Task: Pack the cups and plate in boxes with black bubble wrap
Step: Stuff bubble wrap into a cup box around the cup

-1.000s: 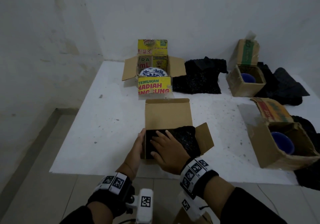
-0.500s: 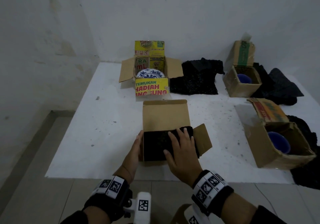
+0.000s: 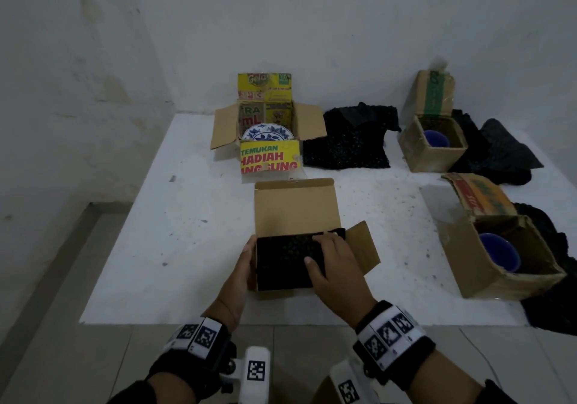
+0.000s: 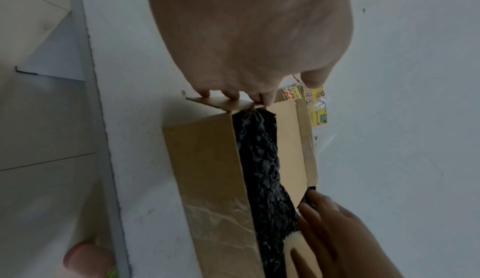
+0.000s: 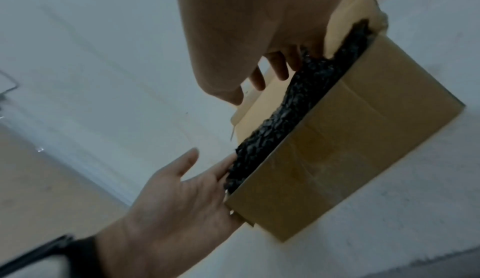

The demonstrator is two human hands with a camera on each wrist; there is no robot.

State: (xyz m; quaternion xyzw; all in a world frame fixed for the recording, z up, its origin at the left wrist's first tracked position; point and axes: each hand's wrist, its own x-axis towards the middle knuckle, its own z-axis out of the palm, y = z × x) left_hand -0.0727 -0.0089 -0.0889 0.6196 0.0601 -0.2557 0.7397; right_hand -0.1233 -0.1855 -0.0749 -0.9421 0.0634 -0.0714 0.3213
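Observation:
An open brown box (image 3: 293, 208) stands near the table's front edge, filled with black bubble wrap (image 3: 281, 261). My left hand (image 3: 245, 263) rests with straight fingers against the box's left side flap (image 4: 221, 102). My right hand (image 3: 332, 257) lies flat on the right part of the wrap (image 5: 285, 108), fingertips at its far edge beside the right flap (image 3: 362, 247). What lies under the wrap is hidden. A blue-patterned plate (image 3: 268, 132) sits in a yellow printed box (image 3: 270, 160) behind. Two blue cups (image 3: 436, 138) (image 3: 499, 255) sit in open brown boxes at the right.
A loose pile of black bubble wrap (image 3: 349, 141) lies beside the plate box. More black wrap (image 3: 502, 154) lies behind and around the two right boxes (image 3: 431, 160) (image 3: 487, 282). Walls close the table's back and left. Tiled floor lies below its front edge (image 3: 218, 319).
My right hand has slid from the left part of the wrap across to its right side, flattening it into the box. My left hand has stayed at the box's left side.

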